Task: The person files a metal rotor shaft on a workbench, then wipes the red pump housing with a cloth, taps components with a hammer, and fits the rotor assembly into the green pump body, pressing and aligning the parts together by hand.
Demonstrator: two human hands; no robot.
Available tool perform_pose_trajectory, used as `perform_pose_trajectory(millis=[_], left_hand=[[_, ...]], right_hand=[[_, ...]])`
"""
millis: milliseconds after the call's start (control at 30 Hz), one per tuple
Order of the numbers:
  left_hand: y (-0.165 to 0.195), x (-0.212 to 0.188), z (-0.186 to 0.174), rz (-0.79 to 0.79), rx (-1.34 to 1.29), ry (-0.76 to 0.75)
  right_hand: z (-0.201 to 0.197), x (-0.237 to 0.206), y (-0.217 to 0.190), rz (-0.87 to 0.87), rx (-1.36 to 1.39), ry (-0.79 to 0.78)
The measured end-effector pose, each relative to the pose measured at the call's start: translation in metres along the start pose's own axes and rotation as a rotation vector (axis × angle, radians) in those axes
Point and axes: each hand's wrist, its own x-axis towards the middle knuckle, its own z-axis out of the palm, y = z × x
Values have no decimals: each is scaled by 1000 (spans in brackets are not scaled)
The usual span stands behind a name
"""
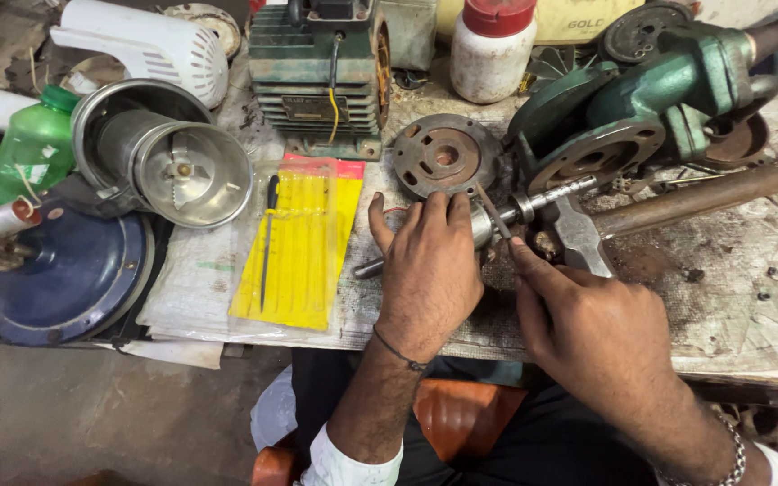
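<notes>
— What lies closest to the camera?

— Two hands, both the person's own. The left hand (429, 270) lies palm down with its fingers curled over one metal shaft (533, 205), which rests near the middle of the bench (749, 315). The right hand (587, 315), at about four o'clock from the left one, pinches one thin dark tool (493, 212) between thumb and forefinger, its tip set against the shaft.

— How does the shaft point?

— Its free, stepped end points toward two o'clock, and a short stub sticks out under the left hand toward eight o'clock.

— What is beside it?

— One hammer (677, 205): its steel head lies just beside the right hand's fingertips and its rusty handle runs off toward two o'clock. At twelve o'clock from the left hand lies one round rusty plate (444, 155) with holes. At one o'clock sits one green cast pump body (650, 99).

— And on the left side?

— One yellow packet (303, 247) with one dark slim tool (267, 238) in it, at nine o'clock from the left hand. Beyond it, at ten o'clock, one steel jar (168, 153) lying on its side, one green bottle (36, 144) and one blue dome-shaped cover (69, 270).

— At the far edge?

— One green finned motor (317, 76) at eleven o'clock and one white jar (493, 54) with a red lid at twelve.
</notes>
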Motion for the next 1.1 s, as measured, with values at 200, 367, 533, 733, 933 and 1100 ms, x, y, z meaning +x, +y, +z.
perform_pose_trajectory(millis=[200, 367, 533, 733, 933, 1100], left_hand=[[11, -2, -1, -52, 19, -36], [34, -16, -1, 38, 61, 75], [42, -22, 1, 90, 69, 61], [33, -14, -4, 100, 35, 29], [0, -2, -9, -11, -39, -8], [-4, -1, -6, 19, -102, -73]], right_hand=[[3, 1, 1, -35, 39, -6], [1, 5, 10, 11, 63, -89], [1, 9, 13, 50, 85, -150], [1, 10, 12, 84, 72, -207], [-3, 9, 7, -5, 121, -75], [-3, 7, 6, -35, 119, -40]])
